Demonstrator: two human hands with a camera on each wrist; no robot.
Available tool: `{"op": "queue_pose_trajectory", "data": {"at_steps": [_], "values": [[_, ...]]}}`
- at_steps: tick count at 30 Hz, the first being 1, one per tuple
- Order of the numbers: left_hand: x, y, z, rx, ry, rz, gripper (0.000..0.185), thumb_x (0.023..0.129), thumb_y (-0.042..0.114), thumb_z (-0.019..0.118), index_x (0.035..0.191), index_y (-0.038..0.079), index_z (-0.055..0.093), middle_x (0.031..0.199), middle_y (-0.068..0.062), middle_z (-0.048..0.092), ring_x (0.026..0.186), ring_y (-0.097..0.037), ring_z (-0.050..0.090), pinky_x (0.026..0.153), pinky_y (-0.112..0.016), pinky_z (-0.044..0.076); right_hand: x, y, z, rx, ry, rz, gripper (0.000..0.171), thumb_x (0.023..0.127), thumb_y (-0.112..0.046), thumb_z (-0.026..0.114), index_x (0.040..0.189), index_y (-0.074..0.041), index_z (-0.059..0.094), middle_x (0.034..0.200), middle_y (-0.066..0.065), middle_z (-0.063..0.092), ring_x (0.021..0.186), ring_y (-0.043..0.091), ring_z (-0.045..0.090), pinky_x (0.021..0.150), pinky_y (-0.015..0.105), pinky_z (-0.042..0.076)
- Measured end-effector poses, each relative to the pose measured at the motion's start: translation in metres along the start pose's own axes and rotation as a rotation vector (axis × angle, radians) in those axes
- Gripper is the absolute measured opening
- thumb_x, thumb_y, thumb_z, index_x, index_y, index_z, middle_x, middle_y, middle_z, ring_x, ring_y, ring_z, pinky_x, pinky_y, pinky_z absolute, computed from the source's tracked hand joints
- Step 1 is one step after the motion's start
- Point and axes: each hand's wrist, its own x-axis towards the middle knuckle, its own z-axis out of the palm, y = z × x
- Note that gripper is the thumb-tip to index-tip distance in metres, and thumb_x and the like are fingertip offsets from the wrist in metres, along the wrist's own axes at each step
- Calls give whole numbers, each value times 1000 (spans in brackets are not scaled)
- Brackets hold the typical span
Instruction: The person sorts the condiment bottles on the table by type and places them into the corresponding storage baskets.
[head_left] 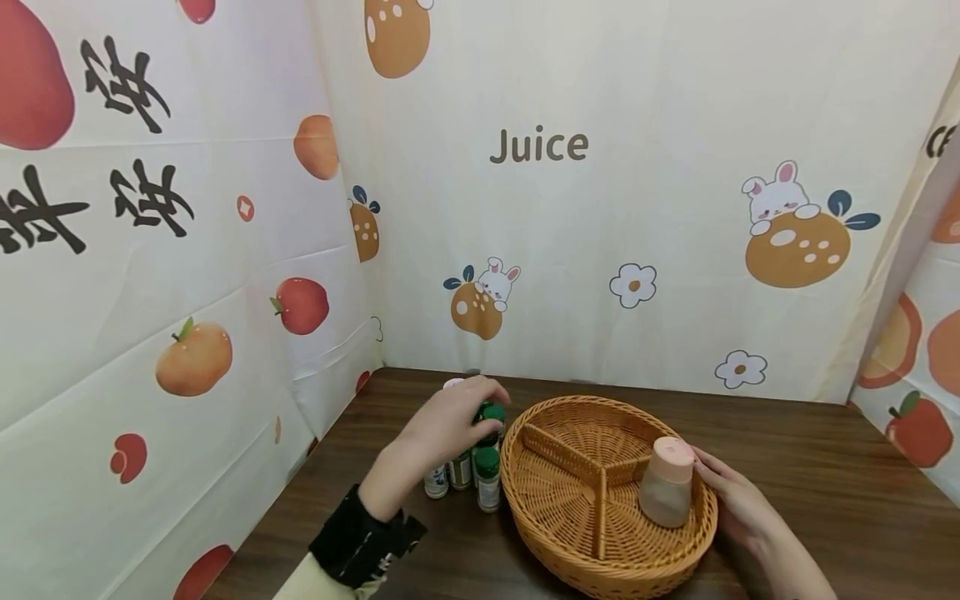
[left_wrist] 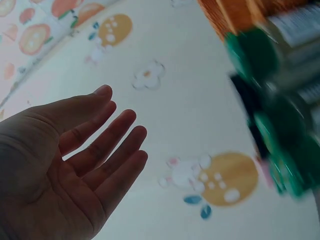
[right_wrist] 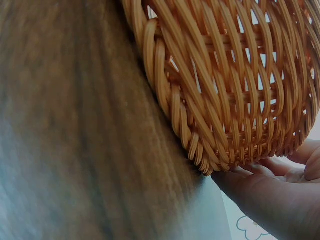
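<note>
My left hand (head_left: 456, 421) hovers over a cluster of small bottles with green caps (head_left: 487, 461), its fingers loosely bent and nothing in its palm. In the left wrist view, that hand (left_wrist: 85, 155) is apart from the blurred green-capped bottles (left_wrist: 300, 150). A round wicker basket (head_left: 517, 500) with three compartments stands beside them. Inside its right compartment is a translucent jar (head_left: 666, 496) with a pink lid. My right hand (head_left: 738, 504) rests against the basket's right side, fingertips at the rim. The right wrist view shows its extended fingers along the woven outer wall (right_wrist: 240, 100).
The dark wooden table (head_left: 810, 450) runs back to a fabric backdrop (head_left: 570, 250) printed with fruit and rabbits. More printed fabric (head_left: 247, 400) hangs along the left side. A pale-topped bottle (head_left: 453, 383) shows partly behind my left hand.
</note>
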Motion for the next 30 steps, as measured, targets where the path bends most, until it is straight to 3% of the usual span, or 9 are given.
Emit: {"op": "queue_pose_trajectory", "data": {"at_steps": [2, 4, 7, 9, 12, 17, 24, 30], "values": [[-8, -12, -4, 3, 17, -18, 25, 92, 19, 72, 115, 16, 66, 121, -2, 67, 113, -22, 64, 98, -43, 52, 1, 0, -1, -8, -14, -5, 74, 108, -38, 39, 160, -4, -1, 128, -26, 46, 100, -21, 49, 91, 17, 48], [-16, -22, -7, 17, 37, -37, 24, 90, 17, 74, 113, 15, 66, 121, -2, 68, 112, -22, 65, 96, -42, 53, 2, 0, -1, -5, -17, -9, 71, 108, -37, 39, 160, -7, 1, 126, -27, 46, 100, -21, 49, 91, 17, 48], [-30, -37, -8, 40, 45, -85, 24, 88, 14, 76, 110, 14, 66, 119, -3, 68, 105, -21, 65, 90, -41, 55, 1, 1, -4, 16, -28, -24, 55, 108, -36, 39, 158, -27, 18, 115, -34, 50, 100, -20, 51, 90, 17, 49], [-38, -47, -6, 43, 42, -128, 24, 88, 13, 76, 109, 14, 67, 117, -3, 68, 104, -21, 65, 90, -41, 54, 0, 1, -5, 37, -29, -31, 36, 108, -35, 40, 143, -41, 35, 106, -38, 51, 99, -19, 52, 89, 17, 50], [-47, -59, -3, 36, 39, -176, 24, 87, 11, 77, 108, 13, 67, 112, -2, 69, 106, -21, 65, 92, -43, 54, -1, 1, -8, 53, -47, -41, 18, 108, -35, 41, 118, -48, 47, 102, -40, 51, 99, -18, 53, 88, 18, 51], [-50, -77, 10, 24, 28, -175, 25, 86, 11, 77, 109, 11, 67, 110, -2, 69, 108, -23, 65, 93, -43, 54, -2, 3, -13, 68, -50, -43, 24, 108, -33, 40, 104, -53, 52, 101, -41, 53, 98, -18, 53, 86, 17, 51], [-54, -94, 30, 4, 0, -242, 33, 85, 16, 79, 114, 11, 64, 114, -7, 68, 108, -26, 66, 91, -44, 55, 0, 4, -10, 60, -56, -33, 18, 108, -35, 40, 114, -50, 47, 101, -42, 51, 98, -20, 52, 87, 16, 50], [-58, -102, 41, 6, 3, -276, 40, 84, 23, 81, 117, 12, 62, 114, -5, 68, 106, -26, 66, 89, -45, 56, 3, 4, -7, 54, -69, -30, 27, 109, -34, 39, 134, -43, 36, 102, -41, 50, 99, -20, 51, 87, 17, 50]]}}
